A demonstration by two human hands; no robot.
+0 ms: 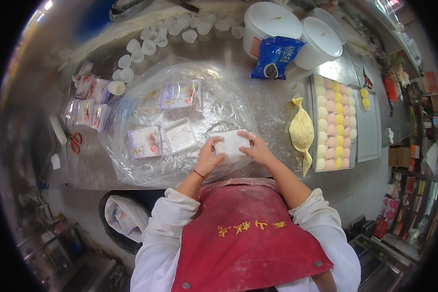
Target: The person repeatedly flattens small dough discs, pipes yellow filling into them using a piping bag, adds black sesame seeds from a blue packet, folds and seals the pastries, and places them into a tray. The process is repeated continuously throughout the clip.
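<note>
Both my hands hold a white, square-edged slab [232,143] just above a clear plastic sheet [237,106] dusted with white powder. My left hand [208,155] grips its left side and my right hand [256,148] its right side, thumbs on the near part. I cannot tell whether the slab is one piece or a stack of thin sheets. Left of my hands lies a shallow white tray [165,138] with powder in it. Beside the tray is a flat printed packet [145,142]. Another printed packet [181,95] lies farther back on the sheet.
On the metal table, a filled piping bag [301,127] lies right, beside a tray [315,146] of round pastel cakes. Farther back stand lidded white buckets [273,22] and a blue bag [277,56]. Leftward are small white cups [149,47], more packets [84,112] and scissors [75,142].
</note>
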